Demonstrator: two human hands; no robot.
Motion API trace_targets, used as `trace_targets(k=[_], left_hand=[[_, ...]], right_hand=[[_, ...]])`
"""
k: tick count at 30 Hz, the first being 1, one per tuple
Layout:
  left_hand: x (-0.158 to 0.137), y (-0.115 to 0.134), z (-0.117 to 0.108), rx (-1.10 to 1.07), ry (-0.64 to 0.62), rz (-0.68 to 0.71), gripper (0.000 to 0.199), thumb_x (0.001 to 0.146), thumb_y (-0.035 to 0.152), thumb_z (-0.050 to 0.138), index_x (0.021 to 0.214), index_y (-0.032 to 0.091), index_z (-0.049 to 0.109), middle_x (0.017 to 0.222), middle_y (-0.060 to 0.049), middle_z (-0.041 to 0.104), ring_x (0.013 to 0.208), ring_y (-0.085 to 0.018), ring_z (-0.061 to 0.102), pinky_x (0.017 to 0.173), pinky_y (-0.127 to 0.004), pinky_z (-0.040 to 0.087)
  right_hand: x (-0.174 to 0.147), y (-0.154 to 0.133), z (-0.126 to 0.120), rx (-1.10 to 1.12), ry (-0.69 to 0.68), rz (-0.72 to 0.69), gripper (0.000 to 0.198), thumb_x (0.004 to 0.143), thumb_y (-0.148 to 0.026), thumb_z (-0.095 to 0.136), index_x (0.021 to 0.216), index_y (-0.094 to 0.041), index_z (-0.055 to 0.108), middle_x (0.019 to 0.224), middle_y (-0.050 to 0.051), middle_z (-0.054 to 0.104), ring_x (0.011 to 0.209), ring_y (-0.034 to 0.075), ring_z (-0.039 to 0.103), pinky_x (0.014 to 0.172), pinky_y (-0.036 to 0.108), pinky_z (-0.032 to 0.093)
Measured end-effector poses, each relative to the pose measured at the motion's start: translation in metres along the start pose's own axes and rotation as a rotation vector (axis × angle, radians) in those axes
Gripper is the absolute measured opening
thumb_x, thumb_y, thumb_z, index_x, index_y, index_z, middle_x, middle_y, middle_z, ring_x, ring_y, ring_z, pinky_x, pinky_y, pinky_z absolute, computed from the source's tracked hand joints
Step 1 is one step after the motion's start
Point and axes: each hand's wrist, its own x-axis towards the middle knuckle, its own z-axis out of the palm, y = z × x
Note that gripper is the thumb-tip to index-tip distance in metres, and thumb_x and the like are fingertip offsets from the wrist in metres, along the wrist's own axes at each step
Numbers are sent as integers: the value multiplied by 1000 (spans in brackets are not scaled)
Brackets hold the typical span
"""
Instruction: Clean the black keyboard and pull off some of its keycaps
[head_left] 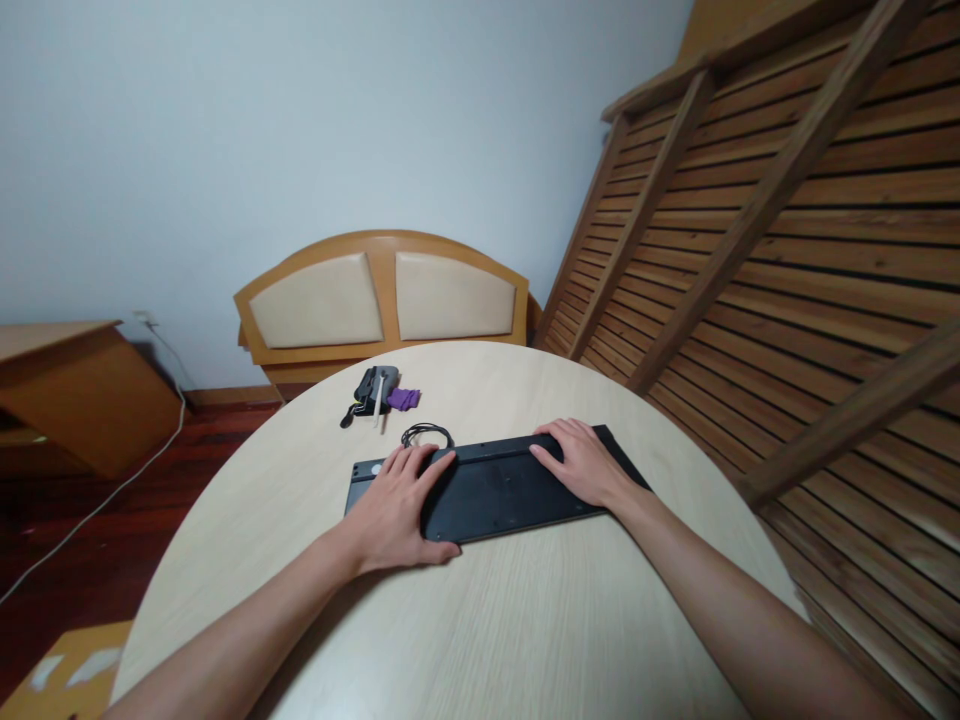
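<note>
A black keyboard lies face down on the round table, its underside facing up. My left hand spans its left part, thumb at the near edge and fingers over the far edge, gripping it. On the right part rests my right hand, with its fingers curled at the far edge and the thumb on the underside. A coiled black cable sits behind the keyboard, near my left fingers. Where the fingertips go past the far edge, they are partly hidden.
Toward the back of the pale round table lie a dark grey and black item and a purple bundle. Beyond stands a wooden headboard. Slatted wooden panels lean at the right. A white cord crosses the floor at left.
</note>
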Motion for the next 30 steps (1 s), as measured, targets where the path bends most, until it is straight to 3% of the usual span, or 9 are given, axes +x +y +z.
trace_targets(k=[4,7,11,14,19,30], left_hand=[[1,2,-1,-40,19,-19,109,62,64,80,152,19,38,148,-19,42,134,-42,41,114,-59,34],[1,1,0,-67,26,-34,107,62,62,80,152,21,37,148,-17,41,133,-42,42,112,-59,37],[2,-2,0,-68,42,-49,104,63,60,80,150,20,39,148,-18,42,132,-41,43,111,-57,37],[3,-5,-1,-64,59,-52,104,63,61,79,149,20,39,147,-17,43,131,-42,44,110,-58,38],[3,-9,1,-82,69,-61,102,63,60,79,149,22,40,146,-16,44,130,-41,45,109,-57,40],[3,-9,1,-73,63,-55,101,63,60,79,148,20,40,145,-16,45,129,-40,46,109,-56,41]], right_hand=[[-2,-2,-3,-31,33,-18,30,100,-45,49,112,-21,65,112,9,71,108,27,63,104,49,42],[-6,-8,-7,-54,62,-50,37,100,-45,49,126,-21,62,129,10,66,122,28,58,112,51,37],[-12,-22,-12,-48,52,-81,57,100,-48,48,150,-21,44,155,12,46,146,28,37,121,53,28],[-17,-32,-9,-33,-30,-101,69,100,-51,46,160,-23,27,164,10,32,152,29,22,123,55,23],[-23,-35,4,-18,-250,-130,69,101,-58,41,160,-27,25,166,8,24,154,29,15,123,56,20],[-20,-40,-2,-39,-221,-117,69,101,-59,40,160,-27,26,166,8,23,154,28,15,123,56,18]])
